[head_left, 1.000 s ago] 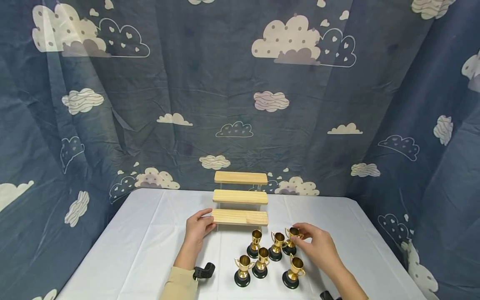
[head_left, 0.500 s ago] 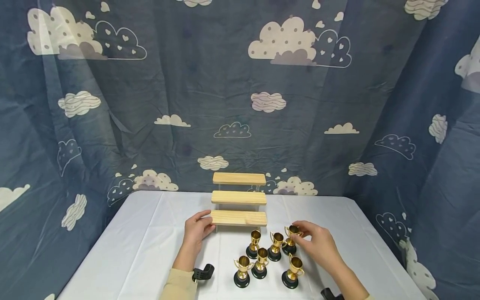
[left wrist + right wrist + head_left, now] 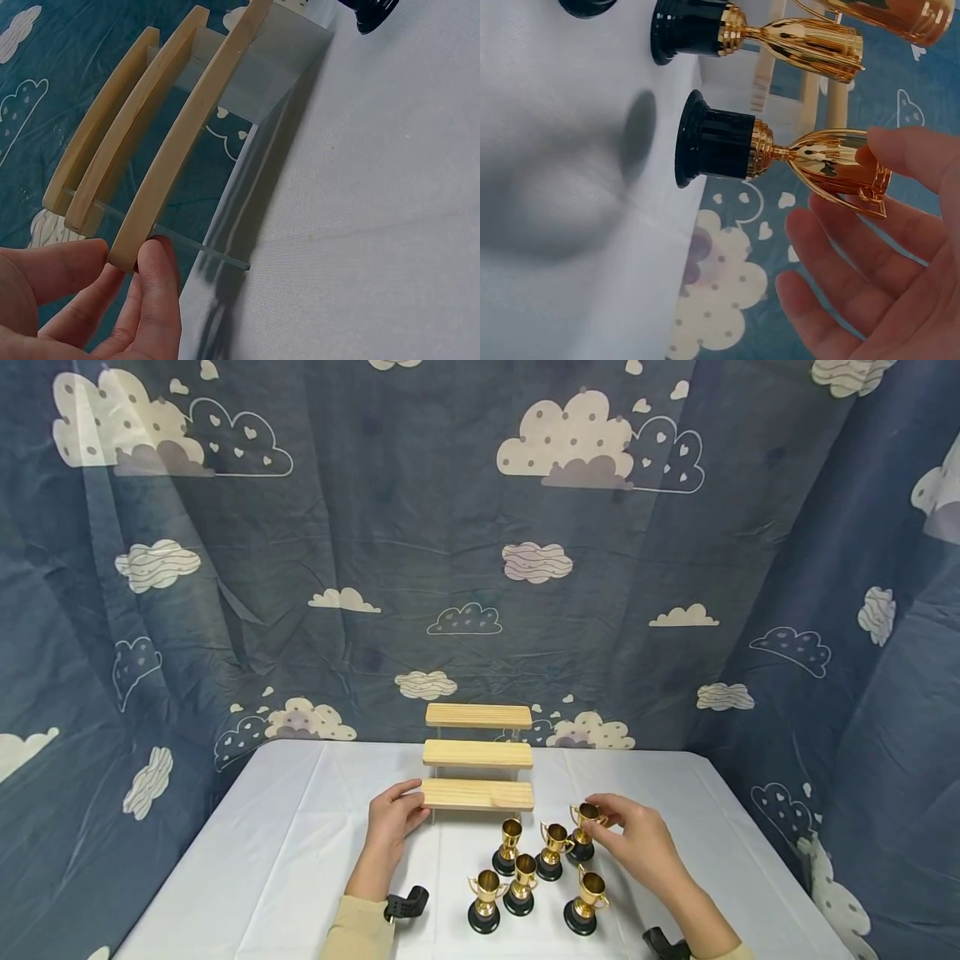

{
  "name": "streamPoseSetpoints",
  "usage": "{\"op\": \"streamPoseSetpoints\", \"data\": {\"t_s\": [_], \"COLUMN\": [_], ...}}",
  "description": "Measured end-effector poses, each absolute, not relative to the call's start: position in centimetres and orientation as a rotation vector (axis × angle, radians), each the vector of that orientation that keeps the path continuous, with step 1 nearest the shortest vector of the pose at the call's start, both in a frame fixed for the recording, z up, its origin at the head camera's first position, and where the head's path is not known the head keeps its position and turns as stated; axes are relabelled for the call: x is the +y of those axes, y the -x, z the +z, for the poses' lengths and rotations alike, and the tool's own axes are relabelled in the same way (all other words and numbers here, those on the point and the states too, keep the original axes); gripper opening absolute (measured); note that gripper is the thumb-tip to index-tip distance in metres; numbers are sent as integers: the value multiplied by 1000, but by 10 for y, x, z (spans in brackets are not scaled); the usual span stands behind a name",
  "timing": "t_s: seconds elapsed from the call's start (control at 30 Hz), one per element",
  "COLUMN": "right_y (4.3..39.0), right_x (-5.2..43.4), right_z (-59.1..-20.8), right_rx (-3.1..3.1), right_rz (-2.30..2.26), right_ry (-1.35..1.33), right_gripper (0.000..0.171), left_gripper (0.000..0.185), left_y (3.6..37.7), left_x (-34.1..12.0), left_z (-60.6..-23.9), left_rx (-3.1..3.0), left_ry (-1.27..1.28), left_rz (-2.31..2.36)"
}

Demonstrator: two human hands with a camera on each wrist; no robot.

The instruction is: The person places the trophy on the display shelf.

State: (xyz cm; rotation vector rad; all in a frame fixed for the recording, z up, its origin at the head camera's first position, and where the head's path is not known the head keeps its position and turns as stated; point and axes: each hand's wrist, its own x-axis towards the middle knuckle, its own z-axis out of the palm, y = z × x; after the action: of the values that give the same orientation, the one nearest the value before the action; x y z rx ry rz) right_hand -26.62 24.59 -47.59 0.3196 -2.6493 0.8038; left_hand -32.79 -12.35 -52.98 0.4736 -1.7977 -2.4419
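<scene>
In the head view a stand with three wooden tiers (image 3: 480,794) is at the middle of the table's far side. My left hand (image 3: 390,822) pinches the left end of its lowest tier (image 3: 180,142) between thumb and fingers. My right hand (image 3: 641,847) holds a small gold trophy cup (image 3: 581,848) by its upper cup and handle. In the right wrist view that trophy's black base (image 3: 720,142) is apart from its shadow, raised just off the cloth. Beside it stands another gold trophy (image 3: 550,864); several more stand upright in front of the stand.
A white cloth covers the table (image 3: 300,860). A dark blue curtain (image 3: 450,527) with cloud prints hangs behind and at the sides. One trophy (image 3: 582,914) stands at the front right, near my right forearm; another (image 3: 484,914) is at the front left.
My right hand has moved slightly up and away from me, lifting the trophy a little off the cloth. My left hand stays on the lowest tier.
</scene>
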Motion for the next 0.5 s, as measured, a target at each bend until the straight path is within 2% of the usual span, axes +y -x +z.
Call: {"op": "streamPoseSetpoints", "data": {"t_s": [0.5], "right_y": [266], "right_x": [245], "right_z": [-461], "right_rx": [-2620], "right_rz": [821], "right_ry": [-359], "right_gripper": [37], "left_gripper": [34], "left_y": [328], "left_x": [-125], "left_z": [-531], "left_rx": [-1784], "left_ry": [-451], "left_rz": [-2460]}}
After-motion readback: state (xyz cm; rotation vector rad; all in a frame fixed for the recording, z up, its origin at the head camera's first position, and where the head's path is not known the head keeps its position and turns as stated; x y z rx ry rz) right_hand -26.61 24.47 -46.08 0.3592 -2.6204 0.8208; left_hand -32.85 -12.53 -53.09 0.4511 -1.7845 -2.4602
